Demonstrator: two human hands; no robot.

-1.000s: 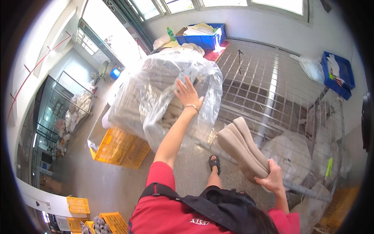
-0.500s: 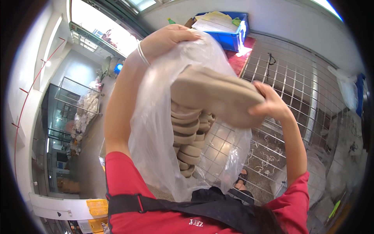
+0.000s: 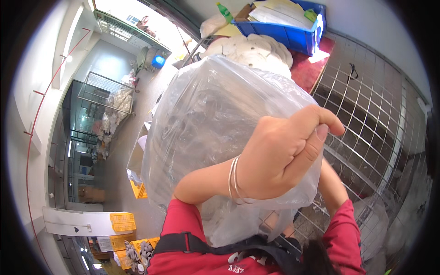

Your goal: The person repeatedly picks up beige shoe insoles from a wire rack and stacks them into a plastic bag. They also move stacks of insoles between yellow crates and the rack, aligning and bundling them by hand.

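Observation:
A large clear plastic bag hangs in front of my chest, its film spread wide and wrinkled. My left hand, with thin bangles on the wrist, reaches across to the right and is closed on the bag's edge, thumb against the curled fingers. My right forearm comes up behind it. The right hand itself is hidden behind the left hand and the plastic. Only dim grey-brown shapes show through the film, so I cannot make out the bag's contents.
Beyond the bag lies a pile of pale, flat, rounded pieces. A blue crate with papers and a green bottle stand behind it. Metal wire mesh spans the right side. Yellow crates sit at lower left.
My left hand has swung from upper left across to the right, drawing the plastic over. The beige sandals, one of them held in my right hand, are now covered. The view has shifted.

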